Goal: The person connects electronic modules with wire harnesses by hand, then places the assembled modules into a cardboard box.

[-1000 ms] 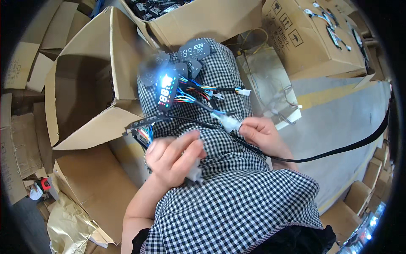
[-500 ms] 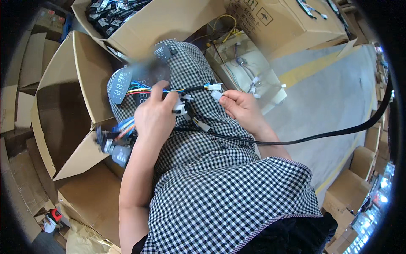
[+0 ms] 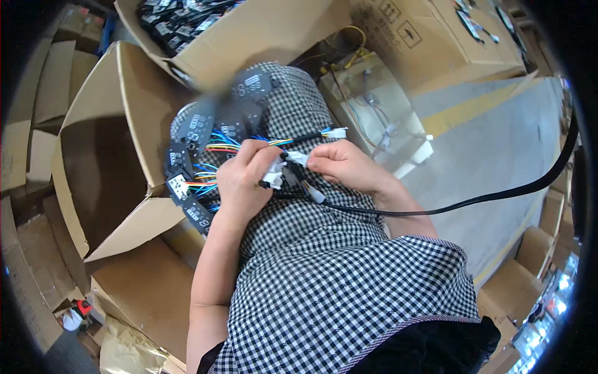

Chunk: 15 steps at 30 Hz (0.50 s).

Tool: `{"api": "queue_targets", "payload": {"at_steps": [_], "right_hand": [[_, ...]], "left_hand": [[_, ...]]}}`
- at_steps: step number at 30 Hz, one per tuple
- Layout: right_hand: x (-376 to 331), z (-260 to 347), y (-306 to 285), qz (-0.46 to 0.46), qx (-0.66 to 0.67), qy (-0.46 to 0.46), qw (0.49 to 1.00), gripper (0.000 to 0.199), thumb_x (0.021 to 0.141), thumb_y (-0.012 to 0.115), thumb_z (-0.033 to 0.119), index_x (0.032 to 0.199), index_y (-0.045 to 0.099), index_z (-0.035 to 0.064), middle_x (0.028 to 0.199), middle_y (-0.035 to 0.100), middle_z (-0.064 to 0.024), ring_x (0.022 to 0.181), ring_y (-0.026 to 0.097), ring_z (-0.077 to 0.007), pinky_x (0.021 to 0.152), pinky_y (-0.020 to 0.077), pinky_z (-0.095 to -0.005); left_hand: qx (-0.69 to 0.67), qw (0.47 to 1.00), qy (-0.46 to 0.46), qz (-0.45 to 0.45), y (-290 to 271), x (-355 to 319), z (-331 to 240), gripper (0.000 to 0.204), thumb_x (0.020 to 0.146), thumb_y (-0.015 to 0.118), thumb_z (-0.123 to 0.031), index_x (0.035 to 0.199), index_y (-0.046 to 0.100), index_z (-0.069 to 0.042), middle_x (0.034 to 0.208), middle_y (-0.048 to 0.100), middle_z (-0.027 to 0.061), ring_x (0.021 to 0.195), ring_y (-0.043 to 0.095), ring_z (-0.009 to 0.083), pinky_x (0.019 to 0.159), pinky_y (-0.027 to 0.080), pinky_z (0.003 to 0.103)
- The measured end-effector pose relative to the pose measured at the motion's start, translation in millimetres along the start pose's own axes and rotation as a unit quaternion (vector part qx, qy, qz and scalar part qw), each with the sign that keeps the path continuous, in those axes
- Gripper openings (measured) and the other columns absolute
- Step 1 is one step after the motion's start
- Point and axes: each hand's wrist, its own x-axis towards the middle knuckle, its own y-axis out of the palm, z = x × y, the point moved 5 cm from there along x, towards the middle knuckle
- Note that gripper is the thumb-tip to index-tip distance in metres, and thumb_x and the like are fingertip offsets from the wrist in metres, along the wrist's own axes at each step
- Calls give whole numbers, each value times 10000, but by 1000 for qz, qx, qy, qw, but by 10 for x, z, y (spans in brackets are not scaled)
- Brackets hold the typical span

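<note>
Several dark display circuit boards (image 3: pixel 198 128), trailing blue, yellow, red and white wires (image 3: pixel 208 177), lie across my lap on the checkered apron (image 3: pixel 336 274). My left hand (image 3: pixel 244 186) is closed around their wire leads, with white plug connectors (image 3: pixel 273 176) bunched at its fingers. At the end of one black-sleeved lead, a white connector (image 3: pixel 337 133) sticks out beyond the hands. My right hand (image 3: pixel 349 167) pinches a small white connector (image 3: pixel 297 158) beside the left fingertips. Another white connector (image 3: pixel 316 195) hangs below, close to a thick black cable (image 3: pixel 436 211).
An open cardboard box (image 3: pixel 99 181) stands at my left. Ahead, a box full of dark boards (image 3: pixel 180 25) sits beside another carton (image 3: pixel 436 37). A pale box-shaped fixture with wires (image 3: pixel 374 103) is by my right knee. The cable crosses toward the right edge.
My right hand has moved slightly left, closer to the left hand, with the white connector. The dangling boards at left now rest against my lap. The view has shifted a little.
</note>
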Motion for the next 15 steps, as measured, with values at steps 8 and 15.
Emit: {"api": "queue_targets", "payload": {"at_steps": [8,15], "right_hand": [[-45,84,27,137,3,86,987,200,987,603,208,910,673,37,705,536,84,584,416,0,520,331,-176],[-229,362,200,81,-63,-28,994,234,988,610,217,937,697,6,651,519,79,575,417,-21,519,334,-210]], "left_hand": [[31,993,106,-38,-95,-116,-160,289,646,713,-136,933,706,-98,906,649,53,657,648,209,546,503,327],[-3,998,58,15,-437,-113,-235,341,664,713,-116,1003,673,-107,978,684,63,704,663,242,576,514,355]]}}
